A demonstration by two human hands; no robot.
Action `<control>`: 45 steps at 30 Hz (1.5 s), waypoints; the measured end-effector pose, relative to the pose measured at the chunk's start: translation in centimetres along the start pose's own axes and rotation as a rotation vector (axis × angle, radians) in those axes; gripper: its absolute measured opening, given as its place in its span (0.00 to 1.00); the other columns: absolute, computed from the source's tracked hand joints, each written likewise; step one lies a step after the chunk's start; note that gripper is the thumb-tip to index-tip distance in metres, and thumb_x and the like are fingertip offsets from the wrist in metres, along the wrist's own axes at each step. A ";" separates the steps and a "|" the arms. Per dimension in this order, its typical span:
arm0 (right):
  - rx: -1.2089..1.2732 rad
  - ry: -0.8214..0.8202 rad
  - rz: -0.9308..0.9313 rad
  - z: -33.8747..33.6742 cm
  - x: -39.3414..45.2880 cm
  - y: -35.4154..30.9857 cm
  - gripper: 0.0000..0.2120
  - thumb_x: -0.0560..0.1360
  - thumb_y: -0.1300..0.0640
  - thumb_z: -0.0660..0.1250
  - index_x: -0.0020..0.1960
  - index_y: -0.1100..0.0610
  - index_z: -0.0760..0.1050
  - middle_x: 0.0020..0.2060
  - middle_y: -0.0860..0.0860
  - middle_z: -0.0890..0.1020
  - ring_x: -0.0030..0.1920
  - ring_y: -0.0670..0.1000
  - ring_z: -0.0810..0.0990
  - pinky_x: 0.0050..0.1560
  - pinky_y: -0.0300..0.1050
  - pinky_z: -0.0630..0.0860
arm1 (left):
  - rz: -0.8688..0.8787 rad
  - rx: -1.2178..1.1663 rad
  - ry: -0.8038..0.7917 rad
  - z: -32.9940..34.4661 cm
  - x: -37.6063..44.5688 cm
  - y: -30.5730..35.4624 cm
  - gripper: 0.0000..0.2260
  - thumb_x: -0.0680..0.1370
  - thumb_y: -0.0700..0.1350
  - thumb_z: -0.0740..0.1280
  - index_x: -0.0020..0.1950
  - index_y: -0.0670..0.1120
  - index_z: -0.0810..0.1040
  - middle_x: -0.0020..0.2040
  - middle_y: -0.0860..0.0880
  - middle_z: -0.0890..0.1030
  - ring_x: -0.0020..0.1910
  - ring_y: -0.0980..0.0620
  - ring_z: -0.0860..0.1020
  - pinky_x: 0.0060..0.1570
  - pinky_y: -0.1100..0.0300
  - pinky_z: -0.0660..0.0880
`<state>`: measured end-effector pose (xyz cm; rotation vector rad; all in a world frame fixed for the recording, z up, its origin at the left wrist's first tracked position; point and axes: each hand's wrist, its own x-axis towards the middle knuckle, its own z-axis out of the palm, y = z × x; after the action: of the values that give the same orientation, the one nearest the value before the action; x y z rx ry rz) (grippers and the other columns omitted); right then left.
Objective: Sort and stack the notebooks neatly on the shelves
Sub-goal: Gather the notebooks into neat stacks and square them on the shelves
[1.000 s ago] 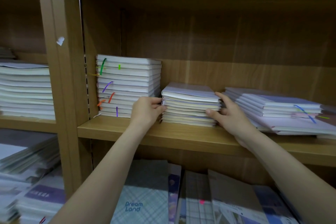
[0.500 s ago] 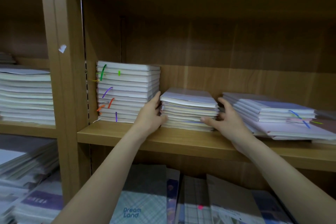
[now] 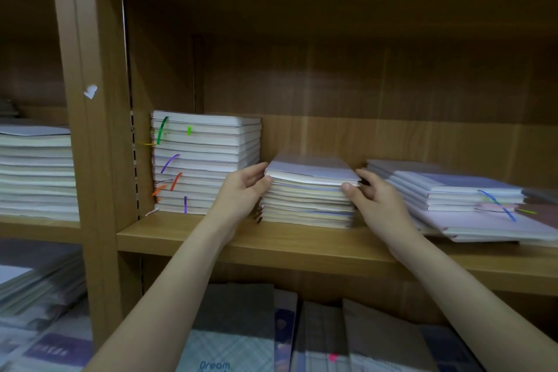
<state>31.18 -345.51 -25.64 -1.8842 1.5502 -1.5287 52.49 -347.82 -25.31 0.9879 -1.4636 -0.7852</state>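
A short stack of pale notebooks (image 3: pixel 309 193) stands mid-shelf on the wooden shelf (image 3: pixel 271 244). My left hand (image 3: pixel 241 190) holds the stack's left side, thumb at the front edge of the top notebooks. My right hand (image 3: pixel 374 196) holds the right side, thumb on the front corner, fingers along the side. The top few notebooks sit slightly lifted and tilted above the others. A taller stack with coloured ribbon markers (image 3: pixel 205 160) stands to the left. A low, uneven pile (image 3: pixel 465 199) lies to the right.
A wooden upright (image 3: pixel 90 130) divides this bay from the left bay, which holds another tall stack (image 3: pixel 36 172). Below the shelf, notebooks stand face-out, one with a "Dream" cover (image 3: pixel 229 347). More piles (image 3: pixel 36 296) lie at lower left.
Both hands have slid up from the stack's lower part to its top notebooks, whose front edge has risen a little. The view has shifted slightly downward.
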 end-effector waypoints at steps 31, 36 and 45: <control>0.371 -0.317 0.133 0.4 -1.1 -1.0 0.33 0.77 0.69 0.60 0.74 0.48 0.50 0.48 0.39 0.71 0.58 0.47 0.72 0.61 0.40 0.67 | -0.269 0.005 -0.120 -1.1 -2.8 1.5 0.32 0.80 0.61 0.45 0.72 0.37 0.63 0.63 0.42 0.76 0.59 0.49 0.76 0.58 0.60 0.67; 0.592 -0.315 0.290 0.0 -0.1 -0.2 0.40 0.75 0.65 0.66 0.77 0.51 0.45 0.66 0.46 0.69 0.60 0.49 0.73 0.60 0.44 0.66 | -0.211 -0.098 -0.116 -0.6 -3.4 2.0 0.28 0.81 0.59 0.45 0.76 0.44 0.56 0.73 0.44 0.65 0.70 0.48 0.67 0.66 0.57 0.63; 0.810 -0.404 0.305 0.6 1.0 -0.1 0.61 0.57 0.31 0.75 0.77 0.48 0.44 0.73 0.51 0.65 0.69 0.52 0.69 0.71 0.58 0.61 | -0.138 -0.117 -0.136 1.3 -3.5 2.5 0.26 0.81 0.58 0.43 0.74 0.47 0.61 0.54 0.55 0.71 0.53 0.60 0.69 0.59 0.62 0.60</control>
<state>31.60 -346.55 -25.21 -1.2999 0.8012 -1.2555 50.80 -343.65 -24.72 0.9692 -1.4576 -1.0440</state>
